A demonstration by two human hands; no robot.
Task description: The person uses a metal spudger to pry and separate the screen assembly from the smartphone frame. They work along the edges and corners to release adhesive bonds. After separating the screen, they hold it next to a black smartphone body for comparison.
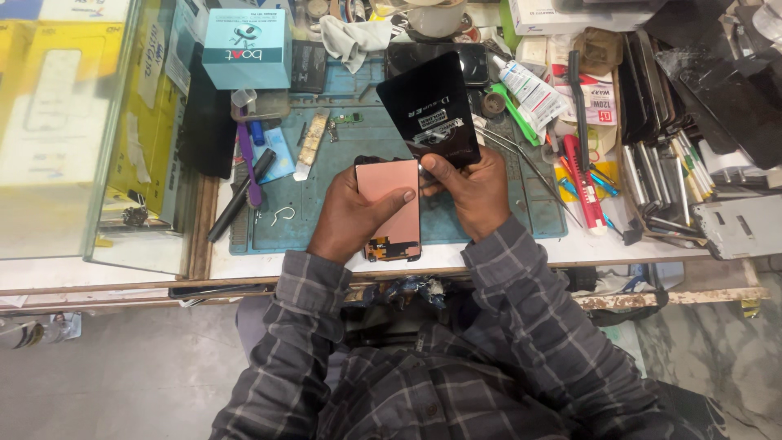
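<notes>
Nearest the camera, a person in a grey checked shirt leans over a cluttered repair bench. The left hand (354,216) grasps a phone display panel (389,210) with a copper-pink back, thumb laid across it, holding it upright over the near edge of a teal work mat (326,208). A small flex connector shows at the panel's near end.

Just right of it, the right hand (471,189) pinches the near corner of a glossy black film sheet (429,110), which tilts up and away over the mat. The sheet seems to be apart from the panel, though the hands hide where they meet.

Left on the mat lie a black pen-like tool (240,195) and a purple toothbrush (248,159). To the right sit metal tweezers (521,155), a red utility knife (585,183) and a white glue tube (529,85). Farther back stand a pale blue box (247,49) and a crumpled white cloth (354,37). Far right is a stack of dark phone screens (652,73).
</notes>
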